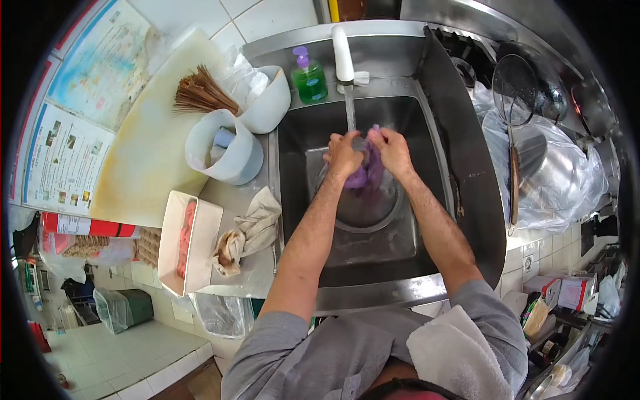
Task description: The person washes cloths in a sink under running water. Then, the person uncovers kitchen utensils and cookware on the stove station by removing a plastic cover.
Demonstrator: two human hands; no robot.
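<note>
A wet purple cloth (375, 175) hangs between my hands in the sink (400, 248), under the water running from the white tap (343, 57). My left hand (345, 155) is closed on the left part of the cloth. On the other side, my right hand (393, 151) pinches its upper right end. Some of the fingers are hidden behind the hands. Below the cloth, a round metal bowl (367, 229) stands on the sink floor, partly covered by my left forearm.
A green soap bottle (309, 79) stands behind the sink. To the left are white tubs (227, 163), a bamboo brush (203, 92), a crumpled rag (257, 220) and a cream container (200, 230). At right, a strainer (514, 83) lies by plastic-wrapped pots (553, 173).
</note>
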